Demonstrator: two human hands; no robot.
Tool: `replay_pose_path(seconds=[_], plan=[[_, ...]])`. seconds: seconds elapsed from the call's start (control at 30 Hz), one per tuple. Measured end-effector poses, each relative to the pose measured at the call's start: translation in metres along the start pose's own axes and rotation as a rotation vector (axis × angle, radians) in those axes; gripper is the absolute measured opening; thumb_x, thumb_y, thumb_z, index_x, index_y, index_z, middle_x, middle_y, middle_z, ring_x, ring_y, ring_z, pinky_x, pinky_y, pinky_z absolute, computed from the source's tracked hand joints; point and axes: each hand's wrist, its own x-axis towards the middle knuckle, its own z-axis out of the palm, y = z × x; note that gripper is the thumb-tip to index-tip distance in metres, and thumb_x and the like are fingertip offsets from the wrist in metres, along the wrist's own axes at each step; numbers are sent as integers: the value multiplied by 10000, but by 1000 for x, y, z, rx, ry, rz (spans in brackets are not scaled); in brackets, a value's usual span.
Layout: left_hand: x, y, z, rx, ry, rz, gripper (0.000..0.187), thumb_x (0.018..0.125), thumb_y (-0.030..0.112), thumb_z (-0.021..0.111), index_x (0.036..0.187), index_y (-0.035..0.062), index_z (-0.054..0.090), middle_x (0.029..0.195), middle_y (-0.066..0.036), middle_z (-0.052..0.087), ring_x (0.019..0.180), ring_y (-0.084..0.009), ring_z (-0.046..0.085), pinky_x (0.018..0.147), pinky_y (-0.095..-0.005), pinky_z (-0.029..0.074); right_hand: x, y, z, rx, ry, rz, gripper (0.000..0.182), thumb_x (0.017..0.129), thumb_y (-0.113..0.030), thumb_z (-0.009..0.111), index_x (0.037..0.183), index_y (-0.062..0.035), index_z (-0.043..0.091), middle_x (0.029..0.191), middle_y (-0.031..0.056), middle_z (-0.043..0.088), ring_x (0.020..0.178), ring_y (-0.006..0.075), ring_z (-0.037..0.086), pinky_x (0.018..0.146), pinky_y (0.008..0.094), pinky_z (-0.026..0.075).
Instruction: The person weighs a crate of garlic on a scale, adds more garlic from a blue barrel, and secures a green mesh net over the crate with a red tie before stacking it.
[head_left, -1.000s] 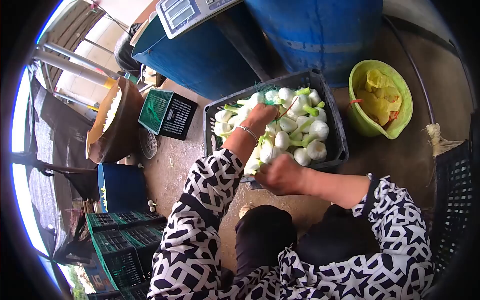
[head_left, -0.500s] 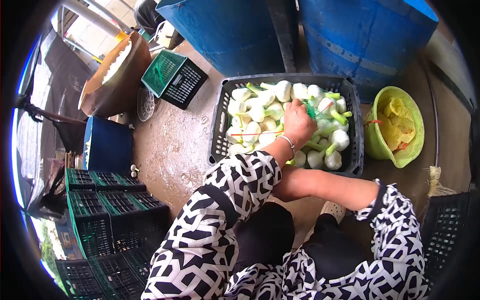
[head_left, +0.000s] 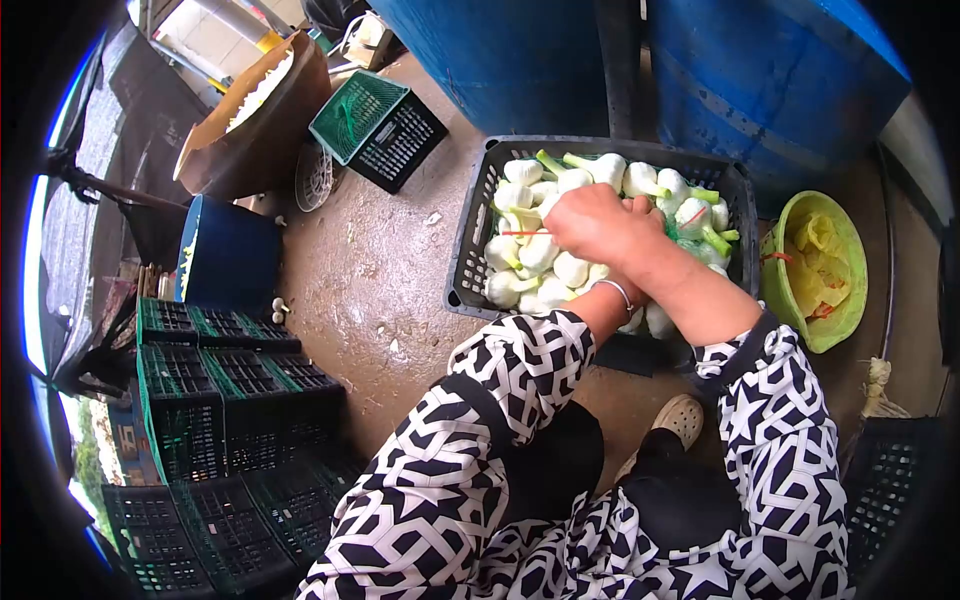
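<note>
A black crate [head_left: 467,240] holds many white garlic bulbs [head_left: 540,252] with green stems. My right hand [head_left: 598,225] reaches across my left wrist, fingers curled down over the bulbs; what they grip is hidden. Its fingers are by the right end of a thin red strip [head_left: 522,233]. My left hand [head_left: 643,206], with a bracelet at the wrist, is mostly covered by my right hand and forearm; its visible fingers are bent at the green netting [head_left: 688,228], which lies around some bulbs on the right side of the crate.
Blue barrels [head_left: 500,60] stand behind the crate. To its right is a yellow-green bucket [head_left: 850,300] with yellow plastic inside. A green-and-black basket [head_left: 400,140], a brown tub [head_left: 245,140], a blue container [head_left: 235,255] and stacked black crates [head_left: 190,405] are at the left.
My right hand has come out from below my left forearm and now lies over it, above the bulbs. The view has shifted, so the crate sits further right.
</note>
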Motion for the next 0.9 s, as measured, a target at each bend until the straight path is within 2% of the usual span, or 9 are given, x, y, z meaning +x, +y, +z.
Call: replay_pose_path(seconds=[0.07,0.17,0.23,0.27,0.33,0.43,0.6,0.67,0.9], plan=[[6,19,-16,94,-76,72,262,726,74,588,986,39,575,1108,-190,524,1142,-375,428,993,-432,314,-14,38,-19,-1,294,131,180,802,-273,617,757,-114,688,713,120,655,721,319,652,649,447,505],[8,45,-50,396,64,555,189,744,107,644,897,7,596,1048,-162,561,1147,-348,444,1009,-492,287,-57,101,-34,119,740,470,273,865,-289,589,705,-67,598,672,160,616,655,393,594,574,463,473],[11,44,-54,284,205,432,112,776,89,665,829,11,605,1041,-146,559,1044,-309,515,1004,-438,298,-88,125,-17,228,796,570,277,884,-291,602,729,-61,604,630,129,621,551,312,608,498,383,460],[16,35,-50,-289,112,57,98,810,109,668,805,27,613,1002,-117,575,975,-253,542,955,-391,341,-99,126,-12,223,804,588,277,884,-291,602,729,-61,604,630,129,621,551,312,608,498,383,460],[16,17,-58,-441,-125,-110,128,876,157,672,813,50,641,870,-34,617,786,-111,567,782,-270,446,-114,117,-1,1028,767,751,295,900,-321,618,758,-63,610,627,63,627,498,167,609,446,277,430],[26,24,-78,-613,-278,-273,253,840,202,710,968,-12,667,891,-64,654,822,-130,583,777,-267,468,-126,101,-2,1583,832,531,293,908,-342,628,831,-59,622,663,20,627,516,74,603,437,200,407],[36,17,-87,-623,-508,-324,216,851,146,656,1000,-10,656,949,-78,651,919,-160,584,872,-306,434,-120,85,-14,1599,785,384,241,938,-281,588,884,-50,633,746,42,668,623,104,660,524,193,472],[36,11,-88,-633,-520,-377,209,847,119,643,1006,-17,651,968,-82,650,930,-166,582,883,-305,429,-118,84,-7,1586,744,398,231,935,-220,583,1076,-37,588,837,66,668,677,109,653,560,205,478],[36,7,-85,-734,-455,-556,183,808,125,619,924,-11,654,919,-75,637,897,-179,562,848,-290,414,-125,48,14,1090,613,398,740,800,22,615,1440,-77,258,898,82,626,723,108,589,642,258,496]])
